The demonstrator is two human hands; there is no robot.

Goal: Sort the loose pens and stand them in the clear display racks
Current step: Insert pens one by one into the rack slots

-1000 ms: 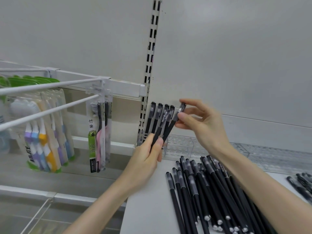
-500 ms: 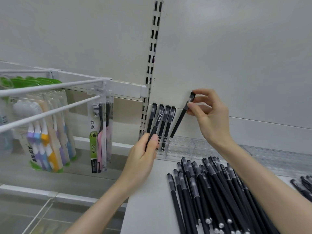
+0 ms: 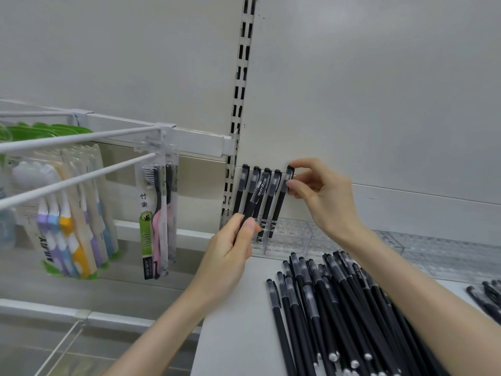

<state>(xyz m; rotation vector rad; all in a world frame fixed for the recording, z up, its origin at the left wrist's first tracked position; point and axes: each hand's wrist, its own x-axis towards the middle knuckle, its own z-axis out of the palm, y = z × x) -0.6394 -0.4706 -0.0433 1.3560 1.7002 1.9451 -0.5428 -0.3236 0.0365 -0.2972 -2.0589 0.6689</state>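
A clear display rack (image 3: 292, 237) runs along the back of the white shelf (image 3: 238, 308). Several black pens stand in its left end. My right hand (image 3: 322, 196) pinches the cap end of the rightmost standing pen (image 3: 282, 199), whose tip is down in the rack. My left hand (image 3: 230, 253) grips the lower end of another black pen (image 3: 257, 194) with white lettering, held tilted in front of the standing ones. A large pile of loose black pens (image 3: 339, 308) lies on the shelf under my right forearm.
Packs of toothbrushes (image 3: 157, 210) hang from white hook rods (image 3: 81, 175) on the left. A slotted upright (image 3: 240, 85) runs up the grey back wall. More clear rack (image 3: 447, 253) extends right, and a few more pens (image 3: 488, 294) lie at the right edge.
My right hand has carried its pen from beside the left hand's pen up and over, then lowered it upright into the rack beside the standing pens. The left hand stayed holding its pen.
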